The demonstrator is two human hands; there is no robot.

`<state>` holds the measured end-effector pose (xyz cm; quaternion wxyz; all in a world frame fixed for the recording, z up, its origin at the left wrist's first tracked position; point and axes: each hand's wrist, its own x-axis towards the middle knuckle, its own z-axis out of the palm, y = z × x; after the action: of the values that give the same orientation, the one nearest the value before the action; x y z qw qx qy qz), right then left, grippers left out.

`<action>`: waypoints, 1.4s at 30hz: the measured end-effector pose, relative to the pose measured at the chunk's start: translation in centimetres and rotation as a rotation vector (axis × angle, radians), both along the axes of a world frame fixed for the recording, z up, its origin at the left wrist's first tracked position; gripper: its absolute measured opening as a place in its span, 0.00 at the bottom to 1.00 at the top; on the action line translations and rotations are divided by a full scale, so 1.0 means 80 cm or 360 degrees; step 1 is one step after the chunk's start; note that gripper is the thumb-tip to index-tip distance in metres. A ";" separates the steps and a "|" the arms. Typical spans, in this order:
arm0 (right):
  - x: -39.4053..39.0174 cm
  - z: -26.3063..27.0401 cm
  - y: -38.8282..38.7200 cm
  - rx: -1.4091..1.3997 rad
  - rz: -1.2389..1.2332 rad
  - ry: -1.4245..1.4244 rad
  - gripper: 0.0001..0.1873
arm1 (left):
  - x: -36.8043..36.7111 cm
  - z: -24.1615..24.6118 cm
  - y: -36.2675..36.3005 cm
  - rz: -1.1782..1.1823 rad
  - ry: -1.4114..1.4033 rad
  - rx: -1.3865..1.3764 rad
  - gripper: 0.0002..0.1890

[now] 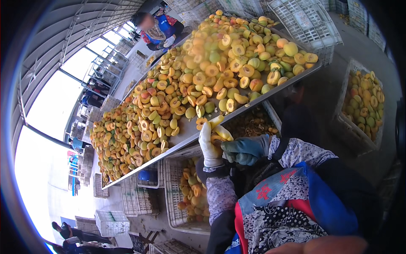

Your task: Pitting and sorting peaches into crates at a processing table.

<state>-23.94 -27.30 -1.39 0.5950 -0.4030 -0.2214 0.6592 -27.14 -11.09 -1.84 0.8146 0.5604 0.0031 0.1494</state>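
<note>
My left hand (210, 143) wears a white glove with yellow-stained fingertips. Its fingers curl around a yellow-fleshed peach piece (217, 139), which is partly covered. My right hand (245, 149), in a blue-green glove, presses close against that piece with bent fingers; whether it grips the fruit or a small tool is hidden. Both hands are just off the near metal rim of a sloping table (187, 139). A large heap of halved and whole peaches (203, 73) covers much of its top. One peach half (201, 123) lies near the rim, by my left fingertips.
Below the rim stands a crate of dark scraps (253, 122). Crates of peaches stand at the lower left (190, 190) and right (363, 101). White plastic crates (304, 22) are stacked beyond the table. A gloved co-worker (158, 31) is at its far side.
</note>
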 end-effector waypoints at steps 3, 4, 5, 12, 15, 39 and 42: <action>0.006 -0.012 -0.001 0.0016 0.0038 0.0001 0.28 | 0.006 -0.016 0.008 -0.0117 0.0014 -0.0013 0.27; 0.003 -0.001 0.001 -0.0085 0.0003 -0.0187 0.28 | 0.007 -0.016 0.012 -0.0140 0.0040 0.0009 0.26; -0.002 0.013 0.002 -0.0184 -0.0031 -0.0377 0.28 | 0.003 -0.016 0.015 -0.0051 0.0001 0.0520 0.26; 0.008 0.003 -0.002 -0.0183 0.0018 -0.0188 0.28 | 0.005 -0.008 -0.005 -0.0105 -0.0119 -0.0203 0.26; -0.005 -0.033 0.013 -0.0170 -0.0341 -0.0318 0.27 | 0.012 -0.016 -0.010 -0.0111 -0.0097 -0.0606 0.27; -0.008 -0.011 0.010 -0.0066 -0.0413 -0.0292 0.29 | 0.022 0.017 -0.003 -0.0146 0.0034 0.0505 0.29; -0.006 -0.011 0.000 -0.0035 -0.0592 -0.0474 0.30 | 0.032 0.016 -0.022 0.0012 0.0046 0.0047 0.30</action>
<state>-24.43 -27.28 -2.25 0.6625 -0.5362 -0.2215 0.4738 -24.56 -12.85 -0.54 0.8056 0.5744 0.0149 0.1444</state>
